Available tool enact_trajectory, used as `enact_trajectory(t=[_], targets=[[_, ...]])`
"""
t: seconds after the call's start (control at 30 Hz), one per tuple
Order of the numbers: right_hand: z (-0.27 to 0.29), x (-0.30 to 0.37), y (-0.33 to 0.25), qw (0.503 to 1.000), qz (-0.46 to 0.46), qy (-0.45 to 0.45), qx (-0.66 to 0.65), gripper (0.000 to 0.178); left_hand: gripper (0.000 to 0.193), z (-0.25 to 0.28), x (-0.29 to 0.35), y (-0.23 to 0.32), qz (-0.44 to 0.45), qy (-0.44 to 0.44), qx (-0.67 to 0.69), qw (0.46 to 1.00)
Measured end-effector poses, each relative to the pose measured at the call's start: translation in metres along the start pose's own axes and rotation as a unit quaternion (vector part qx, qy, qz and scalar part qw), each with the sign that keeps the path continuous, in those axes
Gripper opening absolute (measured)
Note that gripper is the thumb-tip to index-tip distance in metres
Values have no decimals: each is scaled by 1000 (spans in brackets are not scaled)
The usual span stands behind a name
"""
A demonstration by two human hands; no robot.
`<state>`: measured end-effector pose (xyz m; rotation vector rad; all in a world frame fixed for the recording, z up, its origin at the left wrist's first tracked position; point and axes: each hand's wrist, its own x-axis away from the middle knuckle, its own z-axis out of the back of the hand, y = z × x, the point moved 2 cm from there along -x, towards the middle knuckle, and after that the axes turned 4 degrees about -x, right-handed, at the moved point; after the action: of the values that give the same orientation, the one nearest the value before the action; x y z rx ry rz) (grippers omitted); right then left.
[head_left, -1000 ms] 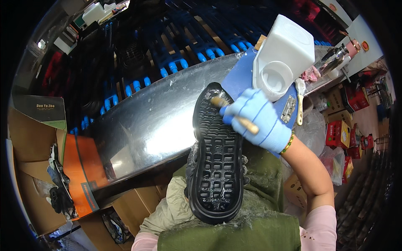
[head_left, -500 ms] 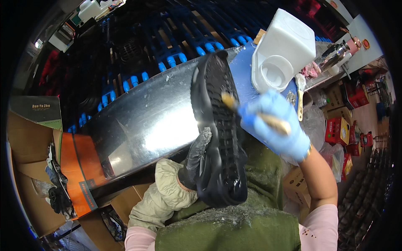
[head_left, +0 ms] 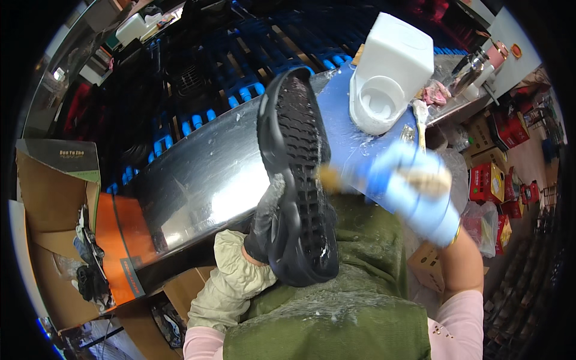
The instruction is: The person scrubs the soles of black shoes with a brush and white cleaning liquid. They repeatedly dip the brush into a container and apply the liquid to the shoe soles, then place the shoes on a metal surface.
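Gripping a black shoe (head_left: 297, 186) sole-up, left hand (head_left: 264, 225) inside it, fingers hidden, blue-gloved right hand (head_left: 414, 192) blurred, fingers apparently clamped on a brush (head_left: 336, 178), white jug (head_left: 390, 72) far right.

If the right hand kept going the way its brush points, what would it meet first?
Most likely the black shoe sole: the right hand aims its brush leftward, bristles already at the sole's edge, though motion blur leaves contact uncertain.

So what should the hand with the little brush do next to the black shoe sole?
Probably sweep the wooden-handled brush along the black rubber shoe sole: the blue-gloved right hand holds it against the sole's edge, and the left hand tilts the tread up.
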<state>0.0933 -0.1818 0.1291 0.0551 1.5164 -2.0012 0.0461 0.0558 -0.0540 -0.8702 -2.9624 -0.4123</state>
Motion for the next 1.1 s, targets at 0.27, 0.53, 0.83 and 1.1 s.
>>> enact_trajectory(t=[0.27,0.53,0.83,1.1], targets=[[-23,31,-13,999,-26,-10,34,5,48,21,-1,20,-50,68,-129,988],[-36,44,7,911,-340,60,-225,11,57,-58,-4,12,-160,-95,-117,976],[-15,56,-3,913,-338,37,-227,12,63,-42,5,-3,-219,16,-338,915],[-2,36,-1,949,-296,0,-107,11,71,-75,-15,-32,-38,-17,-19,999]])
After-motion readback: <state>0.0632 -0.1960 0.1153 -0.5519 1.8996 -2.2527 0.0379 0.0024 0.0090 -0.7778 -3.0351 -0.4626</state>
